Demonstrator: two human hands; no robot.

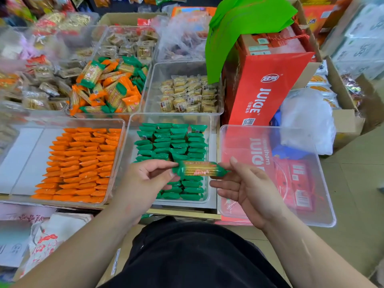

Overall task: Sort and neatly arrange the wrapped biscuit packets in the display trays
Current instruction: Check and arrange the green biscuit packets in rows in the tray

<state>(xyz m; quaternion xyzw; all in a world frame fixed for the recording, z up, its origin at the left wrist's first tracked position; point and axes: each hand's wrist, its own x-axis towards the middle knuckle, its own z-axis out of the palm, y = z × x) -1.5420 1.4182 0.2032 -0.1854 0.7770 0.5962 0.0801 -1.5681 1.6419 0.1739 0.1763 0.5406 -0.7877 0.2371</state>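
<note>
My left hand (145,179) pinches the left end of a green-wrapped biscuit packet (197,169), held level over the near end of the middle tray (130,140). That tray holds neat rows of green packets (172,142). My right hand (249,188) is beside the packet's right end with its fingers relaxed; the wrapper tip touches it near the thumb. To the left, another tray (118,154) is filled with ordered rows of orange packets (79,163). Behind them, a tray (143,96) holds a loose mixed heap of orange and green packets (110,86).
An empty clear tray (276,223) sits at the right over red boxes. A tray of pale yellow biscuits (189,94) lies behind the green one. A tall red juice carton (266,84) under a green bag (239,23) stands at the back right. More snack trays crowd the far left.
</note>
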